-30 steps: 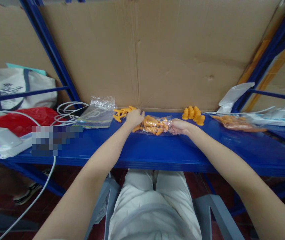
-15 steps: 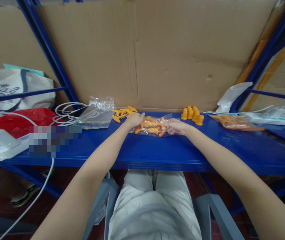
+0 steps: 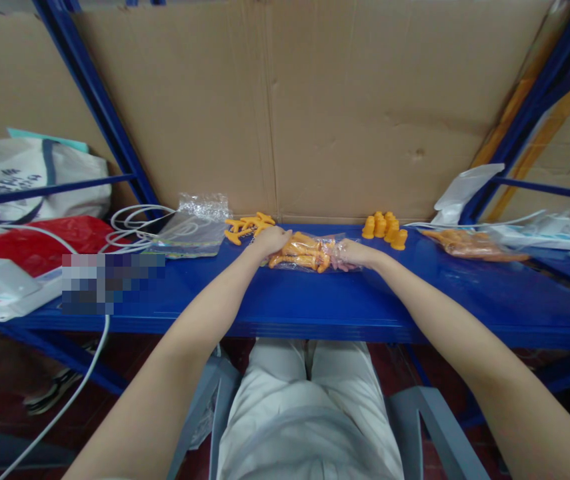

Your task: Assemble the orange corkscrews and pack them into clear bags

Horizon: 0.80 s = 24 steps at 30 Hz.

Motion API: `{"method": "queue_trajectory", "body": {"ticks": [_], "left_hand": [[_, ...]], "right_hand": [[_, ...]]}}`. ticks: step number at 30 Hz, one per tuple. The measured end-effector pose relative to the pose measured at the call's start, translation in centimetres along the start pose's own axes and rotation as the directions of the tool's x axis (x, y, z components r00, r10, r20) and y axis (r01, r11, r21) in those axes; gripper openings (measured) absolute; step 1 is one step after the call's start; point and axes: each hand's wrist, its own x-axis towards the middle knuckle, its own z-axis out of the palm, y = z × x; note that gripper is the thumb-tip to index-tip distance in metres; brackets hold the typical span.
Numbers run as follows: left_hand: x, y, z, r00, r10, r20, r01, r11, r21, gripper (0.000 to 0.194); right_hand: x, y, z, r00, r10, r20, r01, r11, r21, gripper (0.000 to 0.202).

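A clear plastic bag point(image 3: 307, 255) of orange plastic parts lies on the blue table in front of me. My left hand point(image 3: 273, 241) is closed on the bag's left end, thumb along the top. At the right end, my right hand point(image 3: 356, 253) has its curled fingers under the clear film, seemingly inside the bag's mouth; what they grip is blurred. Beside my left hand lies a loose pile of orange anchor-shaped pieces point(image 3: 245, 227). Several orange cup-like pieces point(image 3: 385, 228) stand in a group beyond my right hand.
Flat plastic packaging point(image 3: 189, 233) and coiled white cables point(image 3: 132, 227) lie to the left, near a red bag point(image 3: 65, 240) and a white power strip point(image 3: 19, 293). Rightward sits another bag of orange parts point(image 3: 475, 245). A cardboard wall point(image 3: 325, 113) closes off the back.
My right fingers have shifted slightly at the bag's right end, and the film and orange parts have moved a little. My left hand has shifted slightly to the right.
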Motion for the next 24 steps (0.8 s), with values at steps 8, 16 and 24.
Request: {"method": "queue_trajectory", "body": {"ticks": [8, 16, 24], "left_hand": [[-1.1, 1.9, -0.5, 0.991, -0.134, 0.026, 0.125, 0.968, 0.218, 0.059], [-1.4, 2.6, -0.3, 0.989, -0.143, 0.034, 0.131, 0.963, 0.236, 0.058], [-1.4, 2.3, -0.8, 0.989, -0.147, -0.007, 0.145, 0.97, 0.196, 0.047]], "right_hand": [[-0.3, -0.3, -0.1, 0.999, -0.035, 0.032, 0.037, 0.999, -0.039, 0.024], [-0.6, -0.9, -0.1, 0.999, -0.013, 0.032, 0.015, 0.997, -0.079, 0.024], [-0.6, -0.8, -0.6, 0.993, 0.039, -0.114, -0.031, 0.997, 0.072, 0.023]]}}
